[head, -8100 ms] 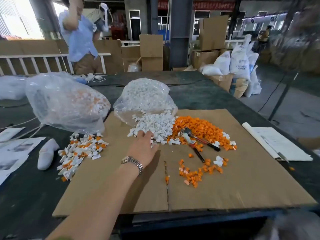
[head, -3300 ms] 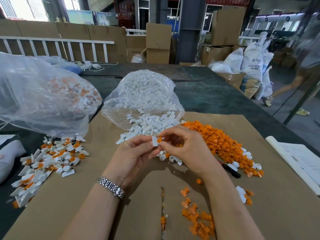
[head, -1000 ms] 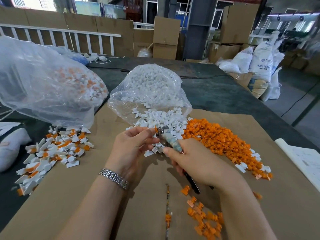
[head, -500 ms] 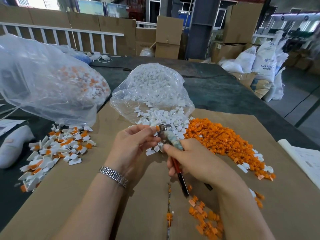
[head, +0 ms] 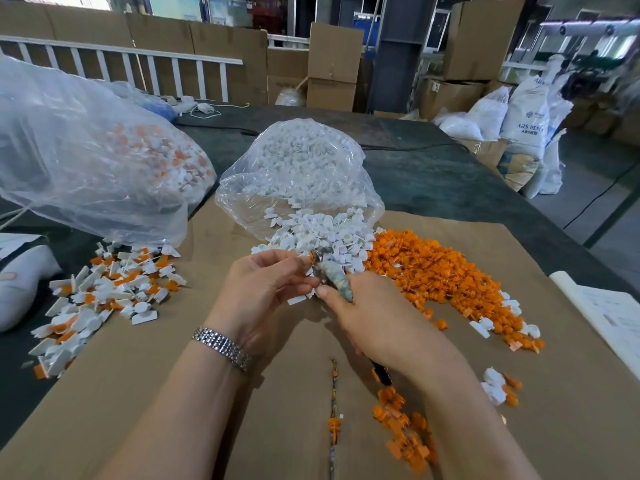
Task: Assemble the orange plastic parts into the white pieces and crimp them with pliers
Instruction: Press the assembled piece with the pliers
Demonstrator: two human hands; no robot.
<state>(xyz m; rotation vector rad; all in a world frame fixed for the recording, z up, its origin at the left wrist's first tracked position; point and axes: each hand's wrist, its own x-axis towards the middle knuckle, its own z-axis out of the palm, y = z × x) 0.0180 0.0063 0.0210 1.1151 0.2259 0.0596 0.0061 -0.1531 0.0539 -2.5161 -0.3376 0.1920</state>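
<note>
My right hand (head: 377, 323) grips the pliers (head: 329, 273), whose metal jaws point up and away from me. My left hand (head: 263, 289) pinches a small white-and-orange piece (head: 309, 260) right at the jaws; the piece is mostly hidden by my fingers. Behind my hands lies a heap of loose white pieces (head: 322, 237) spilling from a clear bag (head: 301, 168). A pile of orange parts (head: 440, 271) spreads to the right. Everything rests on a cardboard sheet (head: 554, 410).
Finished white-and-orange pieces (head: 100, 296) lie in a heap at the left, below a big clear bag (head: 86, 157) holding more. Loose orange parts (head: 405, 431) sit near my right forearm. Papers (head: 613, 317) lie at the right edge. Boxes and sacks stand beyond the dark table.
My right hand's grip on the pliers has drawn the handles together and under my palm. My left hand keeps the piece at the jaws. Both hands have stayed in place.
</note>
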